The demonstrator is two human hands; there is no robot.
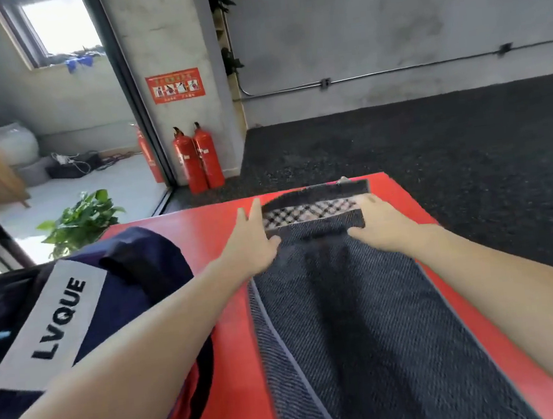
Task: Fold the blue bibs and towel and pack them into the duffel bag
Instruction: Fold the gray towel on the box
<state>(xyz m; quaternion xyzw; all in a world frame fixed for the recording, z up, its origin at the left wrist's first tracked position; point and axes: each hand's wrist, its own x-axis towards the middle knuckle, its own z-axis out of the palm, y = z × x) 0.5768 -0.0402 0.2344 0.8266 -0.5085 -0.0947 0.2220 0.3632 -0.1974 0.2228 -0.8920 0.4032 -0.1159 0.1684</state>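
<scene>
Lying lengthwise on the red bench (208, 224), the towel (350, 321) runs from the near edge out toward the far end, dark grey-blue with a twill weave, a pale piped border along each long side and a checked band (310, 211) close to its far hem. It looks soft and limp, fairly thick, light enough to lift with two hands, and likely to sag or slide out of line if carried by one corner only. The weave should give good friction, so slipping from the fingers seems unlikely; nothing about it is fragile.

Both hands lie on its far part. The left hand (249, 243) rests at the left border, fingers straight and spread, thumb on the cloth. The right hand (385, 222) rests at the right border, also flat with its grip spread, pinching nothing. They seem to be smoothing or squaring the cloth before a fold. The best place to take hold would be the two far corners beside the checked band, drawn back toward the near hem.

Beside the towel, to the left on the bench, sits the navy duffel bag (132, 287) with a white label (52, 324). No blue bibs can be made out for certain. Beyond the bench are dark carpet (433, 143) and two red fire extinguishers (198, 156).
</scene>
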